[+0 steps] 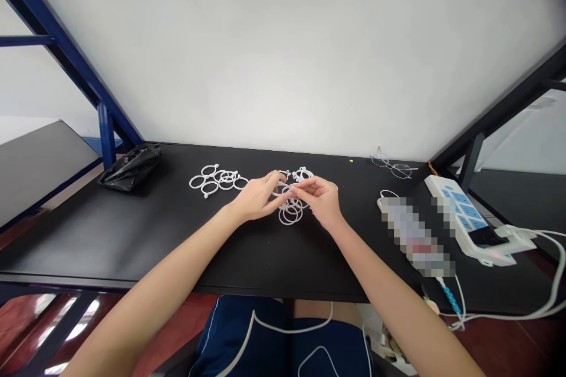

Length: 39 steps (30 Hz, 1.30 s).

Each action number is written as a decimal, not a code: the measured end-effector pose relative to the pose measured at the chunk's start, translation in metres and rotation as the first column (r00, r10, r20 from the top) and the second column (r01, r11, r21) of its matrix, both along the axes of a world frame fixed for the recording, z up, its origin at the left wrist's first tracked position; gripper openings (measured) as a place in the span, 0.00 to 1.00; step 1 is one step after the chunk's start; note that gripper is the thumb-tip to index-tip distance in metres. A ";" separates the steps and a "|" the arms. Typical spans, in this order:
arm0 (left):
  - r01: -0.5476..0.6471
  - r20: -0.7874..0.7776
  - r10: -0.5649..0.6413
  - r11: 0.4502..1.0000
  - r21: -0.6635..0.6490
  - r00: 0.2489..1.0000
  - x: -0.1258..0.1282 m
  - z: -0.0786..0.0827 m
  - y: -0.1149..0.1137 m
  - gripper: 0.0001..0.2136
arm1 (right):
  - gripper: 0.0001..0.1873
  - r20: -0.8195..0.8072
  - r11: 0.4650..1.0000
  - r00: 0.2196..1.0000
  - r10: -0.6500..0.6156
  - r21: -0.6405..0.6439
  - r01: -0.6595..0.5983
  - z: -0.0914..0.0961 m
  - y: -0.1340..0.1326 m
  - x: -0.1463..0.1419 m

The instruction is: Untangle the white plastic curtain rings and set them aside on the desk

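My left hand [264, 194] and my right hand [321, 197] meet over the middle of the black table. Between their fingertips is a thin white plastic ring [279, 189], pinched by both. Under and just in front of the hands lies a pile of loose white rings [290, 216]. Small white clip pieces [303, 174] rest just behind my fingers. Left of my left hand, several white rings with little knobs [209, 188] lie in a flat cluster, some overlapping. My fingers partly hide the held ring and the pile.
A black plastic bag [132, 168] sits at the table's left end. On the right are eyeglasses [393, 166], a blurred phone [415, 238] on a cable, and a white power strip [464, 218] with cords. The table [110, 235] ends at a white wall.
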<state>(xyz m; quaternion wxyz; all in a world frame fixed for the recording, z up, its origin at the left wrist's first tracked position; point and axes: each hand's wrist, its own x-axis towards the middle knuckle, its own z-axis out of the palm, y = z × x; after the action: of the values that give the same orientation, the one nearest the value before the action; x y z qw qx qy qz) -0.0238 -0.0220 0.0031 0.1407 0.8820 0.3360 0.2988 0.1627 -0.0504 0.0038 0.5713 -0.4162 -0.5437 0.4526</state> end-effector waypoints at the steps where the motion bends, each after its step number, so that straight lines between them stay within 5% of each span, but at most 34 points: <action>1: -0.011 0.004 0.011 1.000 -0.014 1.000 0.000 0.000 0.000 0.15 | 0.16 0.002 1.000 1.000 0.005 -0.006 -0.005 0.000 0.000 0.000; 12: 0.025 0.032 -0.024 0.999 -0.031 0.999 0.001 -0.002 0.002 0.15 | 0.17 0.006 0.999 1.000 -0.022 -0.024 0.022 0.001 0.000 -0.001; 24: -0.093 0.020 0.093 0.996 -0.011 0.995 0.004 -0.007 0.006 0.12 | 0.14 0.013 0.998 0.999 0.044 -0.036 -0.043 -0.006 0.003 -0.001; 39: -0.061 -0.042 0.072 0.973 0.222 0.996 0.002 -0.007 0.006 0.12 | 0.17 0.042 0.998 0.999 0.026 -0.066 -0.023 -0.006 0.003 -0.001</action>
<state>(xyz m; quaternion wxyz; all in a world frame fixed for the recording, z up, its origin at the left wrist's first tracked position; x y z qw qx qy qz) -0.0216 -0.0156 -0.0036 0.0233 0.8876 0.3336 0.3168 0.1619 -0.0471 -0.0021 0.5399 -0.4374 -0.5460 0.4680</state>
